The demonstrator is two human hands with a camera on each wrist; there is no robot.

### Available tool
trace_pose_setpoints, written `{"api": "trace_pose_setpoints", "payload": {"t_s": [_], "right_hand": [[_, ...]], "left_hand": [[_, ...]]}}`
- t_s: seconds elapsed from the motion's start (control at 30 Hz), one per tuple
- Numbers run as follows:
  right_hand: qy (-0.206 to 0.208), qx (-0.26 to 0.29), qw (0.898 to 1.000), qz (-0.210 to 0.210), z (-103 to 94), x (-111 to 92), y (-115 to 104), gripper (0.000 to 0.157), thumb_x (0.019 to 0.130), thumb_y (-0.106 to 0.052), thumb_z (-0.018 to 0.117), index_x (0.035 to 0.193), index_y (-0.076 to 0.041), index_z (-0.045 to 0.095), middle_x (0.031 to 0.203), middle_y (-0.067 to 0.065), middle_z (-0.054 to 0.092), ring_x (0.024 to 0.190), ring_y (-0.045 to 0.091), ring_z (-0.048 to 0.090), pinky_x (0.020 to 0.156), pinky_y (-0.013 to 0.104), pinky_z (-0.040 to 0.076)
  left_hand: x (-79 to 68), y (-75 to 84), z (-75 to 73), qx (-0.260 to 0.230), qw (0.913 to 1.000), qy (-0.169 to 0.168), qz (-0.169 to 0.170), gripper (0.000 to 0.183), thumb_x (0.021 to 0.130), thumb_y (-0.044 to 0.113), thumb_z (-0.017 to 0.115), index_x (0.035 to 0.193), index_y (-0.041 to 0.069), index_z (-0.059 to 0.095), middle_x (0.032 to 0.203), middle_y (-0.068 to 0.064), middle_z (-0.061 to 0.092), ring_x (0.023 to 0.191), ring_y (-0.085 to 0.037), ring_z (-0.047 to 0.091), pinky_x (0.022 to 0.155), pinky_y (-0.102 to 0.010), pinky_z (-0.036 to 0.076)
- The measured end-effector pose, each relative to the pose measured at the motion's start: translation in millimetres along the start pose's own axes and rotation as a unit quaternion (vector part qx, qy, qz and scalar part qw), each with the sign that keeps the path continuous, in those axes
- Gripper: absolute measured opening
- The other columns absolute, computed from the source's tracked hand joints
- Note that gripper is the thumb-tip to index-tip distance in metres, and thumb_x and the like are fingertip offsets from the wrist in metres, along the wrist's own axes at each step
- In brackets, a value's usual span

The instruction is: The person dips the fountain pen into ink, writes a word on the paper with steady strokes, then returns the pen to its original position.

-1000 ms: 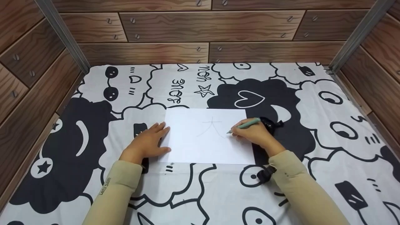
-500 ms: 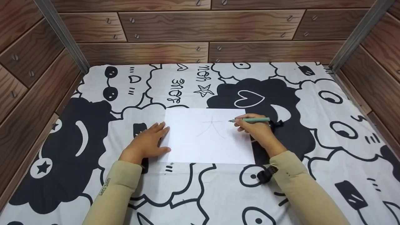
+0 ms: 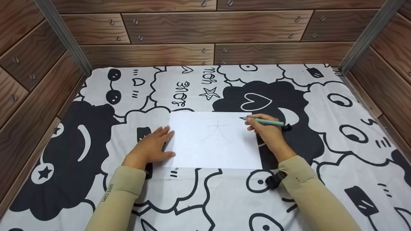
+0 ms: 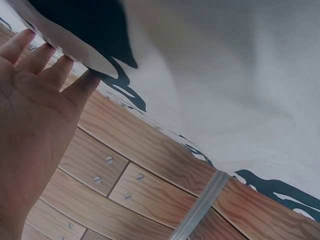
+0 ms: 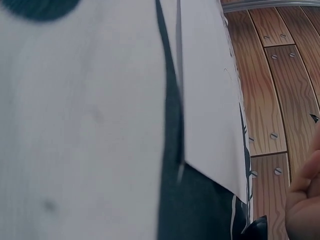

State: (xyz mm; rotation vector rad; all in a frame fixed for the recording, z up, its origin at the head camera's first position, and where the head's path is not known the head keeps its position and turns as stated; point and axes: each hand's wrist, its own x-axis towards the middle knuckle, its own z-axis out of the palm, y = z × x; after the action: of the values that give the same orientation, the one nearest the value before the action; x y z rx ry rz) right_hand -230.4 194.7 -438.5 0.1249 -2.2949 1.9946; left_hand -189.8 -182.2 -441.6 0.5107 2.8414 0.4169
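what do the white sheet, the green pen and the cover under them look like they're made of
The white sheet looks like thin matte paper: flat, crisp edges, faint pencil-like strokes on it. The green pen in the right hand seems smooth plastic, though it could be a coated pencil. The cover appears to be soft printed fabric, black-and-white cartoon pattern, no gloss.

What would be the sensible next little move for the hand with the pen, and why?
Probably lower the pen back onto the paper, to the right of the faint drawn mark. The right hand holds the pen with its tip lifted near the sheet's upper right corner, and blank space lies there. The left hand rests flat on the sheet's left edge, so it seems steadied for writing.
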Motion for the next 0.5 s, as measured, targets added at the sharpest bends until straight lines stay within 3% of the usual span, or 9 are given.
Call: {"api": "trace_pose_setpoints", "payload": {"t_s": [0.2,0.5], "right_hand": [[0.027,0.031,0.999,-0.016,-6.4,1,0,0.028,0.087,-0.013,0.070,0.104,0.010,0.067,0.080,0.005,0.071,0.064,0.011,0.067,0.061,0.024,0.054],[0.046,0.007,0.999,-0.019,-21.7,1,5,0.031,0.089,-0.017,0.069,0.107,0.009,0.067,0.083,0.003,0.072,0.066,0.010,0.067,0.061,0.025,0.052]], "left_hand": [[1.0,-0.6,0.9,-0.001,1.0000,-0.002,-0.003,0.076,0.085,0.043,0.067,0.148,0.011,0.037,0.155,-0.010,0.025,0.142,-0.032,0.018,0.109,-0.055,0.023],[1.3,-0.8,0.9,-0.003,1.0000,-0.005,-0.007,0.076,0.086,0.042,0.067,0.148,0.011,0.036,0.155,-0.010,0.025,0.142,-0.032,0.017,0.109,-0.055,0.023]]}}
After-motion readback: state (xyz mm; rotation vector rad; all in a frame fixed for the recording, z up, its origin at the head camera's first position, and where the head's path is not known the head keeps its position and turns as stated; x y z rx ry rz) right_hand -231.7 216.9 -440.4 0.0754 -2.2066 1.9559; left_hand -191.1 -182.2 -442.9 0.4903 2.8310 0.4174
